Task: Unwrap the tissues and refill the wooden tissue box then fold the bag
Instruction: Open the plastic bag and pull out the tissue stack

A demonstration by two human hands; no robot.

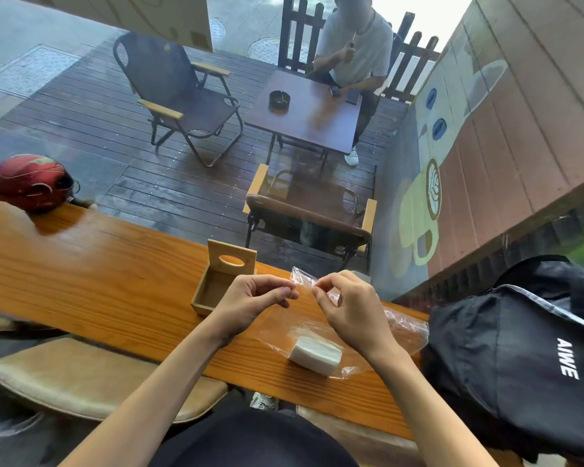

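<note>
Thin, slippery clear bag (pixel 398 326) pinched at its far mouth by left hand (pixel 254 299) and right hand (pixel 350 310) fingers; soft, light tissues (pixel 315 354) inside, likely best gripped by the sides.

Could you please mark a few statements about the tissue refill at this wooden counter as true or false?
1. Both hands pinch the top edge of the clear plastic bag. True: the left hand and right hand grip it between fingertips.
2. The tissue pack already sits inside the wooden tissue box. False: it lies on the counter, in the bag.
3. The box stands to the left of the tissues, its lid raised. True.
4. A red helmet rests on the black backpack. False: the helmet is at the counter's far left, the backpack at the right.
5. The box is full. False: it looks empty.
</note>
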